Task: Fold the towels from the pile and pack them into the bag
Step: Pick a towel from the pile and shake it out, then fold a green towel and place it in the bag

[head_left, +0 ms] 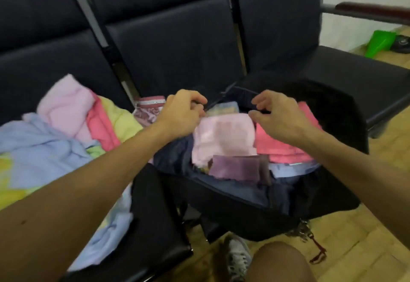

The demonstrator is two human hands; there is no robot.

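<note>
A bare knee (286,261) and a grey sneaker (238,257) are showing closest to the camera, above a tan tiled floor (359,233). Just beyond them, an open dark navy bag (233,195) is sitting on the front edge of the black padded bench (159,215). Both forearms are reaching over the bag's opening.

Folded towels are lying inside the bag below the hands. A purple towel (239,167) is lying nearest, a pale pink towel (224,137) is resting behind it between the two wrists, and a coral towel (281,146) is lying beside it under the right wrist.

At the bag's far rim, the left hand (184,113) is curling its fingers and pinching the edge. The right hand (279,119) is doing the same a little apart, with thumb and fingers closing on the dark fabric. The blur is hiding the exact grip.

To the left of the bag, a loose pile (44,148) of blue, pink, coral and yellow towels is spreading over the neighbouring seat, well apart from both hands. Far right, a green object (380,43) is lying on the floor.
</note>
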